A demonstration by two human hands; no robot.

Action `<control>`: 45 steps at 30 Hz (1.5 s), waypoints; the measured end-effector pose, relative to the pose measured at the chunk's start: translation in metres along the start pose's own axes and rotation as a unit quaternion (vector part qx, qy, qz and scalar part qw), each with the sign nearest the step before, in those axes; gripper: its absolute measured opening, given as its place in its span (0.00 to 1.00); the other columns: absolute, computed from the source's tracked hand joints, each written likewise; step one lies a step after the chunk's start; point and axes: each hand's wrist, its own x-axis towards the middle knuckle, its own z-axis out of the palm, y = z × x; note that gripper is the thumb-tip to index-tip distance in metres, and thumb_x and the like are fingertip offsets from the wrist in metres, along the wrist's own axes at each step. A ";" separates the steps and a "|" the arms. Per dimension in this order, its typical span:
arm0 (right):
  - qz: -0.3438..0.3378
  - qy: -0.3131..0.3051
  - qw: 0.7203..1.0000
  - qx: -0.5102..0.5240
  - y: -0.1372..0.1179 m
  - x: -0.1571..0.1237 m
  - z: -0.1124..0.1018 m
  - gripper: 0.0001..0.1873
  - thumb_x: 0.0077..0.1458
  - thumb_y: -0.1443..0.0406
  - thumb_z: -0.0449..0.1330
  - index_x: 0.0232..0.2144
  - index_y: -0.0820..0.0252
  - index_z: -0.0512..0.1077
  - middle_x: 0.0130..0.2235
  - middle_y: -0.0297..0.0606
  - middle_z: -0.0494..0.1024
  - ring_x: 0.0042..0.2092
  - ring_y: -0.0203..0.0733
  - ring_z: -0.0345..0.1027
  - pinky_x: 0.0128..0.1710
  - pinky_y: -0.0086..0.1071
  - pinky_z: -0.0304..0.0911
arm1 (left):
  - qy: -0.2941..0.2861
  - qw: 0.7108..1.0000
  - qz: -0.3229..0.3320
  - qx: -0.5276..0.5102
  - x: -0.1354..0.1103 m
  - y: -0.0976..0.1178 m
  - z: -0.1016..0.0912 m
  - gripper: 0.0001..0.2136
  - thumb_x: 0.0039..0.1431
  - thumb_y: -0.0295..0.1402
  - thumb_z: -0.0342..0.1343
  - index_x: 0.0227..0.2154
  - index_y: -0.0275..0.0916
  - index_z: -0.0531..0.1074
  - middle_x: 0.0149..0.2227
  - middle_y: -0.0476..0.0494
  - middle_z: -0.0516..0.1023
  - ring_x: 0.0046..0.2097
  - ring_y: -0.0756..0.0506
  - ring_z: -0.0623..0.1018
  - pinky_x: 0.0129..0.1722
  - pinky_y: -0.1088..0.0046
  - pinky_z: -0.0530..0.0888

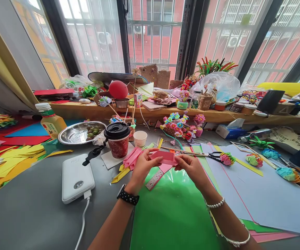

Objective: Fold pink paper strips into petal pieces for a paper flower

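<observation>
Between my two hands a small folded piece of pink paper is held up above a glossy green sheet. My left hand pinches its left end, thumb in front. At the right end, my right hand grips it between thumb and fingers. Under the paper lies a ruler with a printed pattern, partly covered by more pink paper. Several folded pink paper pieces are piled just left of my left hand, with folded yellow strips beside them.
A white power bank with a cable, a lidded red cup and a small paper cup stand left. Scissors and folded-paper balls lie right on pale sheets. A metal dish holds green fruit.
</observation>
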 end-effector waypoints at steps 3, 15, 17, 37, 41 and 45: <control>0.026 -0.005 0.999 0.034 -0.003 -0.001 0.001 0.13 0.44 0.58 0.58 0.27 0.63 0.70 0.25 0.36 0.75 0.26 0.34 0.67 0.27 0.27 0.62 | 0.028 0.999 0.020 -0.020 -0.001 -0.001 0.003 0.22 0.40 0.31 0.60 0.40 0.35 0.62 0.27 0.47 0.74 0.27 0.51 0.74 0.30 0.75 0.71; 0.043 0.050 0.992 0.108 0.003 -0.001 0.005 0.11 0.40 0.60 0.61 0.24 0.63 0.71 0.23 0.34 0.72 0.25 0.33 0.64 0.27 0.26 0.60 | -0.073 0.995 -0.004 0.073 -0.002 -0.008 0.007 0.25 0.38 0.33 0.61 0.41 0.34 0.60 0.26 0.47 0.72 0.29 0.47 0.74 0.26 0.74 0.69; 0.043 0.046 0.993 0.103 0.002 -0.001 0.005 0.10 0.41 0.60 0.61 0.24 0.63 0.71 0.23 0.33 0.72 0.25 0.32 0.63 0.27 0.26 0.59 | -0.080 0.994 -0.010 0.079 -0.002 -0.008 0.007 0.25 0.37 0.33 0.61 0.41 0.35 0.59 0.26 0.46 0.73 0.28 0.47 0.74 0.26 0.74 0.69; 0.045 -0.008 0.997 0.065 0.002 -0.001 0.007 0.10 0.41 0.60 0.60 0.19 0.63 0.70 0.19 0.30 0.68 0.23 0.30 0.58 0.24 0.26 0.55 | -0.078 0.990 0.020 0.112 -0.003 -0.012 0.007 0.26 0.38 0.35 0.61 0.42 0.35 0.59 0.26 0.46 0.72 0.30 0.48 0.73 0.27 0.75 0.67; 0.043 -0.023 0.998 0.051 0.000 -0.003 0.008 0.10 0.41 0.60 0.60 0.20 0.62 0.70 0.20 0.30 0.68 0.23 0.31 0.59 0.25 0.26 0.56 | -0.073 0.992 0.007 0.107 -0.004 -0.008 0.006 0.26 0.38 0.34 0.61 0.41 0.35 0.60 0.22 0.51 0.69 0.28 0.49 0.72 0.25 0.77 0.66; 0.047 -0.042 0.996 0.058 0.000 -0.003 0.007 0.09 0.41 0.60 0.60 0.21 0.62 0.70 0.20 0.30 0.68 0.24 0.31 0.59 0.25 0.26 0.56 | -0.082 0.991 -0.006 0.103 -0.005 -0.006 0.005 0.27 0.37 0.34 0.61 0.42 0.35 0.59 0.20 0.54 0.66 0.25 0.51 0.70 0.23 0.78 0.64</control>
